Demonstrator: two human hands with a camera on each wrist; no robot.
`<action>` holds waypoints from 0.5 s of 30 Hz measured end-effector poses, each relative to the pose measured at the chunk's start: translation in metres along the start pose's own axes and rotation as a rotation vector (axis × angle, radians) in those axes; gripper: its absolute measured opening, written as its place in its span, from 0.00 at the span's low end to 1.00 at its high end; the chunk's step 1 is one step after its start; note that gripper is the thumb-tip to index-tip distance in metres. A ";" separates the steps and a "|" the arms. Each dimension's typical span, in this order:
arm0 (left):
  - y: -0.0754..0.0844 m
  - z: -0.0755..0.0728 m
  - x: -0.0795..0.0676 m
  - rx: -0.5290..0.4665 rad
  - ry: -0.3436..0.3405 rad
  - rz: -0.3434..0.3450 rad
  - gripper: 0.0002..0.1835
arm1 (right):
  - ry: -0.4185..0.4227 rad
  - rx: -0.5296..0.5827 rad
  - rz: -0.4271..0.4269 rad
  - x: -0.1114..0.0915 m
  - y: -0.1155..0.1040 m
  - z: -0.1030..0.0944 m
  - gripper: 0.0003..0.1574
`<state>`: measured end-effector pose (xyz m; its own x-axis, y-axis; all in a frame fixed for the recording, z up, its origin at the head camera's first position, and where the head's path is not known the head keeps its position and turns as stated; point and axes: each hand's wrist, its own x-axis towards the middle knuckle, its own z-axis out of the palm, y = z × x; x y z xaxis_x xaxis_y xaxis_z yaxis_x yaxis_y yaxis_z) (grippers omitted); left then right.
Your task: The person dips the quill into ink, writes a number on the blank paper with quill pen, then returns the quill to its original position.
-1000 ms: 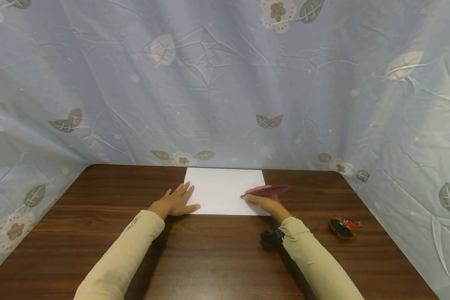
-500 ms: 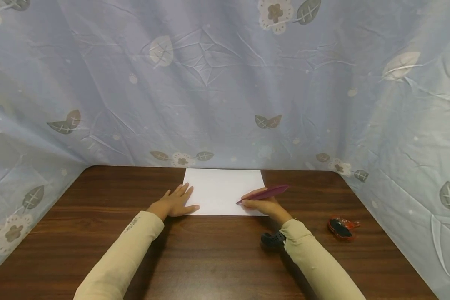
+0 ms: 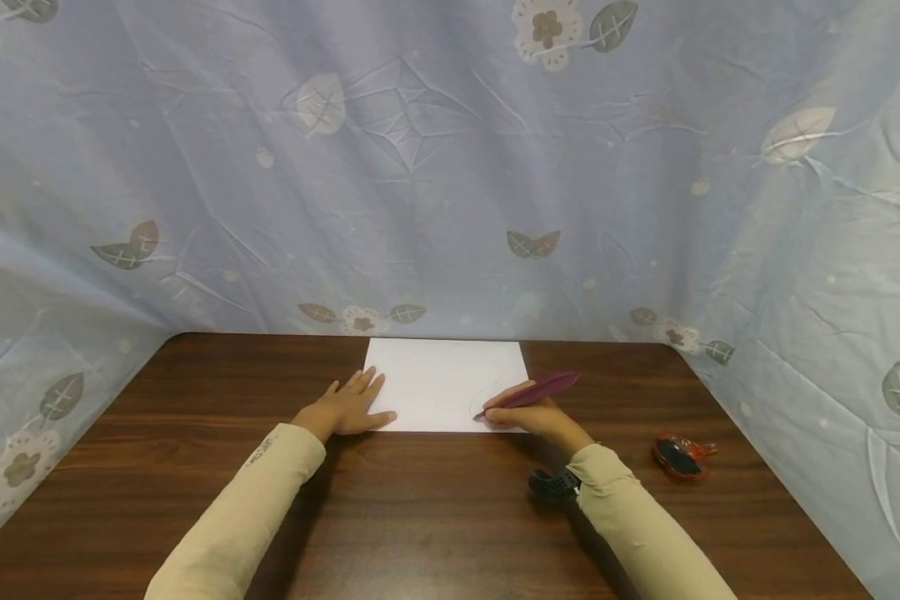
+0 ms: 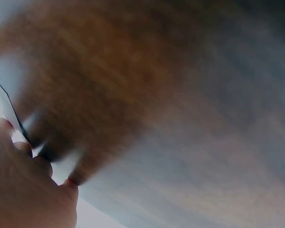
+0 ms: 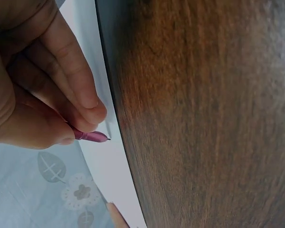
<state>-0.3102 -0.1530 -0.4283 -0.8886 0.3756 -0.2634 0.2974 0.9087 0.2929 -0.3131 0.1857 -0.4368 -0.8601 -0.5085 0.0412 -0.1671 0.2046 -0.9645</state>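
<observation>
A sheet of white paper (image 3: 435, 379) lies near the far edge of the table. My left hand (image 3: 347, 406) rests flat on its left edge with fingers spread; the left wrist view shows the same hand (image 4: 28, 185) at its lower left. My right hand (image 3: 525, 414) pinches a purple feather-shaped pen (image 3: 543, 389) over the paper's lower right part. In the right wrist view the pen's tip (image 5: 102, 137) points down at the white surface, between thumb and fingertips. A faint curved line (image 3: 474, 398) shows on the paper beside the tip.
An orange-rimmed dark item (image 3: 678, 457) lies on the brown wooden table (image 3: 420, 517) to the right. A black strap (image 3: 553, 483) hangs at my right wrist. A pale blue curtain (image 3: 420, 208) with leaf and flower prints surrounds the table.
My right hand has moved the pen tip left and then down towards the paper's near edge. A faint curved line now shows there. My left hand stays in place.
</observation>
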 end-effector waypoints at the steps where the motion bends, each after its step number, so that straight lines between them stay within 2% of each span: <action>1: 0.000 0.000 0.000 0.000 -0.004 -0.002 0.45 | -0.008 0.000 0.001 -0.001 0.000 -0.001 0.16; 15: 0.002 -0.001 -0.002 -0.008 0.005 -0.003 0.45 | -0.080 -0.057 0.042 -0.008 -0.004 -0.014 0.17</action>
<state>-0.3084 -0.1525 -0.4261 -0.8913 0.3719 -0.2595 0.2920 0.9085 0.2990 -0.3123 0.2010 -0.4295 -0.8260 -0.5632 -0.0217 -0.1613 0.2731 -0.9484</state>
